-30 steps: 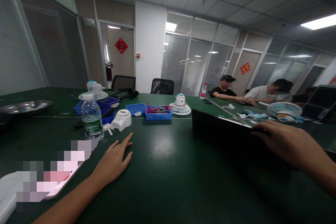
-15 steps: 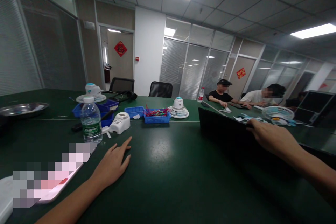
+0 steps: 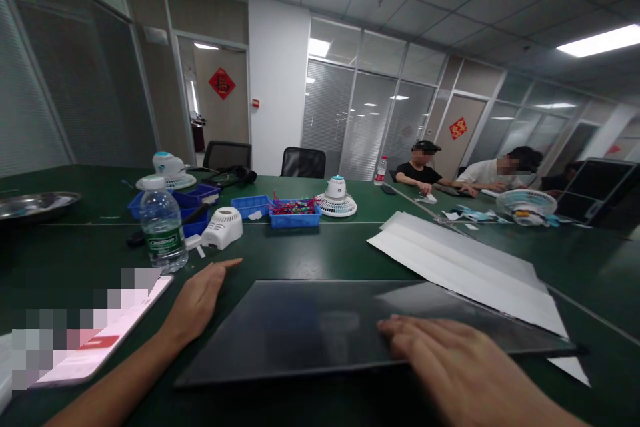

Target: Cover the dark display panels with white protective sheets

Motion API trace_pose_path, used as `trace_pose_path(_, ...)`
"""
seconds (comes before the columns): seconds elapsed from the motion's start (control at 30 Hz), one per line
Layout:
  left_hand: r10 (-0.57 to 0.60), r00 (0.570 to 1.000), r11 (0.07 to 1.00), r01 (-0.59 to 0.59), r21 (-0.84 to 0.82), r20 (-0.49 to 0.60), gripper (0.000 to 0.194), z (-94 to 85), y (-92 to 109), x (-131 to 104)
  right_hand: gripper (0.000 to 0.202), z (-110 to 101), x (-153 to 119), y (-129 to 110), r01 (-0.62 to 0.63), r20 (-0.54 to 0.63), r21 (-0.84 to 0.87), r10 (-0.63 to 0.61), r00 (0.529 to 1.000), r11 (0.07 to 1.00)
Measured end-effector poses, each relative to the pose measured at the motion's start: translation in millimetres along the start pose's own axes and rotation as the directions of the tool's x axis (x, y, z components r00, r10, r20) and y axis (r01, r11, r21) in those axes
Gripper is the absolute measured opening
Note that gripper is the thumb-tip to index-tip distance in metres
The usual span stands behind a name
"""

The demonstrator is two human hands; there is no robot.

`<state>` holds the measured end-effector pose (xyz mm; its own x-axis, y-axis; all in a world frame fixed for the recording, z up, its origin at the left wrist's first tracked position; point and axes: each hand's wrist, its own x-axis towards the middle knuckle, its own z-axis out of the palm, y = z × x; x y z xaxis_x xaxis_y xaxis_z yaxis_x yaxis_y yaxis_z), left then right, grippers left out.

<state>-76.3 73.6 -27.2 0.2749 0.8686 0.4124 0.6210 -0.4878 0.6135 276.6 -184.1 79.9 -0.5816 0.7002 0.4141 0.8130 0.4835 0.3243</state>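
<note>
A dark, glossy flat panel (image 3: 300, 327) spans the near middle of the green table, tilted or low over it. My right hand (image 3: 445, 360) rests on its right part, fingers stretched out. Left of the panel, my left hand (image 3: 197, 303) is apart from it, index finger pointing forward, holding nothing visible. Several white sheets (image 3: 465, 260) lie behind the panel at the right. Beside my left hand are a pink-white phone-like screen (image 3: 107, 343), partly pixelated, and a clear water bottle (image 3: 163, 230) with a green label.
Behind lie a white fan housing (image 3: 223, 228), a blue tray (image 3: 295, 219) of coloured wires, a white fan part (image 3: 337, 199) and a metal dish (image 3: 37, 205). A white fan grille (image 3: 526, 205) sits at right. Two people (image 3: 420, 170) sit across the table, hands on it.
The dark panel has swung down and left from its raised position at the right, uncovering the white sheets. My right hand has moved nearer and lower; my left hand has shifted slightly left.
</note>
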Motion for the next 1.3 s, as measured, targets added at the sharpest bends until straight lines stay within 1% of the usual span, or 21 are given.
trace_pose_path(0.1,-0.052,0.998,0.998,0.051,-0.034,-0.018,0.066,-3.7,-0.1,0.2,0.027,44.4,1.7,-30.3,0.016,0.012,0.042,-0.017,1.000,0.999)
trace_pose_path(0.17,-0.081,0.997,0.997,0.081,0.018,0.014,0.063,-3.1,-0.6,2.2,0.036,70.0,3.1,-29.6,0.004,0.115,0.158,-0.023,0.993,0.987)
trace_pose_path(0.2,-0.078,0.996,0.995,0.075,0.063,0.050,0.060,-1.9,-0.5,3.5,0.043,80.2,4.1,-21.3,-0.021,0.175,0.222,-0.019,0.984,0.975)
trace_pose_path(0.27,-0.038,0.989,0.985,0.013,0.172,0.145,0.056,1.5,0.4,5.9,0.049,97.2,5.4,11.0,-0.127,0.249,0.269,0.058,0.967,0.955)
trace_pose_path(0.33,0.005,0.974,0.957,-0.071,0.281,0.228,0.054,5.0,1.9,6.9,0.046,113.4,3.2,58.5,-0.321,0.247,0.158,0.278,0.928,0.934)
trace_pose_path(0.37,0.011,0.968,0.939,-0.096,0.331,0.251,0.054,6.5,2.7,6.7,0.046,122.2,-0.4,84.3,-0.446,0.247,0.057,0.421,0.873,0.893)
trace_pose_path(0.4,0.005,0.965,0.920,-0.107,0.376,0.263,0.055,7.7,3.1,6.1,0.049,131.5,-5.8,109.1,-0.576,0.235,-0.057,0.572,0.786,0.815)
trace_pose_path(0.43,-0.010,0.963,0.904,-0.106,0.415,0.269,0.056,8.8,3.2,5.3,0.056,140.9,-13.1,131.5,-0.647,0.218,-0.108,0.653,0.725,0.755)
trace_pose_path(0.5,-0.056,0.960,0.876,-0.085,0.475,0.275,0.059,10.9,2.2,3.4,0.058,158.6,-30.9,165.2,-0.728,0.210,-0.166,0.745,0.633,0.665)
trace_pose_path(0.53,-0.082,0.958,0.865,-0.068,0.497,0.274,0.062,12.0,1.3,2.7,0.056,166.2,-40.2,176.1,-0.744,0.219,-0.173,0.762,0.609,0.645)
trace_pose_path(0.6,-0.132,0.955,0.849,-0.029,0.527,0.265,0.066,14.3,-0.7,2.0,0.048,177.6,-55.8,187.7,-0.753,0.237,-0.176,0.770,0.592,0.634)
trace_pose_path(0.67,-0.172,0.956,0.837,0.016,0.547,0.236,0.069,16.2,-1.6,2.3,0.045,182.9,-64.6,190.4,-0.744,0.226,-0.179,0.763,0.606,0.644)
trace_pose_path(0.73,-0.191,0.966,0.822,0.059,0.567,0.176,0.070,16.7,-0.6,2.8,0.043,182.0,-66.5,189.5,-0.735,0.168,-0.196,0.760,0.627,0.649)
trace_pose_path(0.87,-0.173,0.983,0.803,0.104,0.587,0.062,0.066,13.6,4.1,2.7,0.040,164.3,-59.4,184.6,-0.730,-0.003,-0.245,0.752,0.659,0.638)
trace_pose_path(0.93,-0.139,0.987,0.821,0.070,0.567,0.079,0.061,11.4,5.3,2.4,0.037,150.9,-53.3,177.2,-0.716,-0.084,-0.278,0.726,0.683,0.641)
trace_pose_path(1.0,-0.105,0.987,0.853,0.026,0.521,0.124,0.058,9.4,5.0,2.0,0.030,138.3,-43.6,161.8,-0.678,-0.147,-0.311,0.671,0.727,0.666)
trace_pose_path(1.07,-0.105,0.980,0.893,0.019,0.450,0.169,0.060,7.5,3.5,1.7,0.026,129.3,-28.9,135.6,-0.619,-0.171,-0.315,0.598,0.783,0.719)
trace_pose_path(1.13,-0.135,0.968,0.928,0.049,0.369,0.212,0.065,6.0,1.2,1.2,0.026,124.8,-10.3,98.4,-0.524,-0.122,-0.257,0.510,0.851,0.812)
trace_pose_path(1.2,-0.150,0.958,0.952,0.074,0.297,0.243,0.070,5.4,-1.8,0.6,0.028,123.2,8.5,54.5,-0.382,-0.007,-0.120,0.384,0.923,0.916)
trace_pose_path(1.23,-0.143,0.957,0.961,0.073,0.267,0.254,0.072,5.6,-3.4,0.4,0.029,122.6,16.7,32.5,-0.319,0.051,-0.025,0.320,0.946,0.947)
trace_pose_path(1.3,-0.107,0.958,0.971,0.043,0.236,0.267,0.072,7.0,-6.9,-0.1,0.026,120.0,28.9,-5.0,-0.183,0.138,0.180,0.159,0.977,0.966)
